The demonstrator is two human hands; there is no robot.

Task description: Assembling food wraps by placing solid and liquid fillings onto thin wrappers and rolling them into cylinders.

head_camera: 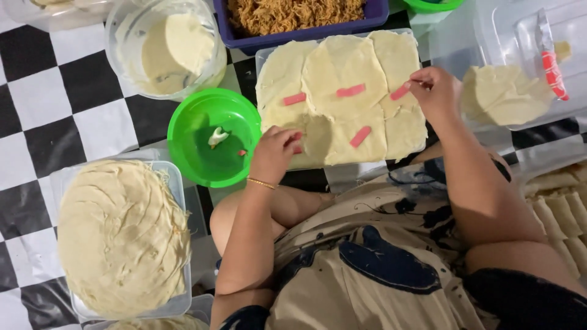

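Black-and-white checkered floor (36, 116), everything laid out directly on it, person seated at the lower right. Centre: clear tray lid (264, 58) covered with pale round wrappers (342, 67), overlapping edge to edge. Pink sausage strips (350, 91) lie on them, one per wrapper. Left hand (274, 154), thin gold bracelet on the wrist, sits at the tray's lower-left corner, fingers pinched on a pink strip touching a wrapper. Right hand (435, 91) at the tray's upper-right, fingertips pinching the end of another pink strip (400, 91) resting on a wrapper.

Green bowl (202, 153) just left of the tray, a few scraps inside. Clear bowl with pale batter (174, 52) above it. Blue tub of shredded brown filling (293, 15) touching the tray's top edge. Stack of wrappers in a clear container (122, 235) lower left. Another pile of wrappers (501, 95) on a clear lid at right, red-handled knife (550, 61) beside it. Rolled pieces (562, 208) at the far right edge.
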